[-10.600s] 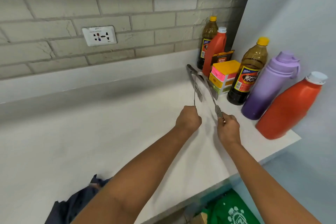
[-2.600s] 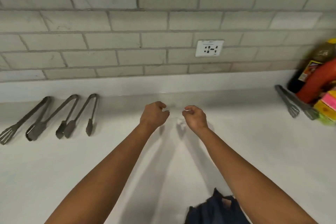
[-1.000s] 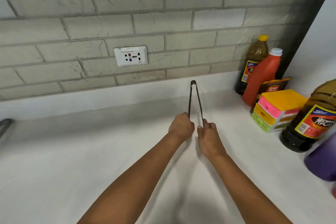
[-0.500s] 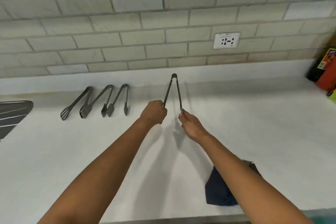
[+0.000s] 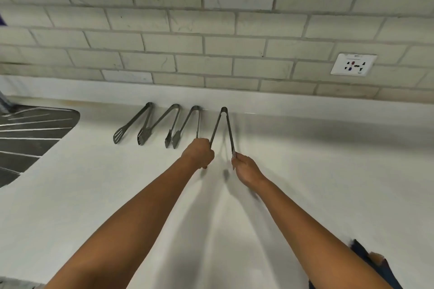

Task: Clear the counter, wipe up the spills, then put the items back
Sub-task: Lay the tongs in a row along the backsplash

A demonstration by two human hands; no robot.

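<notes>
A pair of dark metal tongs [image 5: 223,122] points its hinge at the back of the white counter [image 5: 328,171], arms spread wide. My left hand [image 5: 199,153] grips the end of its left arm. My right hand [image 5: 245,168] pinches the tip of its right arm. Just to the left, three more tongs [image 5: 164,124] lie in a row against the backsplash, hinges to the wall. The held pair sits close beside the rightmost of them.
A dark grooved drainer or sink edge [image 5: 32,134] cuts into the counter at the left. A dark blue cloth [image 5: 373,265] lies at the front right edge. A white wall socket [image 5: 353,64] sits in the grey brick tiles.
Both hands have carried the tongs leftward along the counter to beside the row of three. The bottles at the right have left the view.
</notes>
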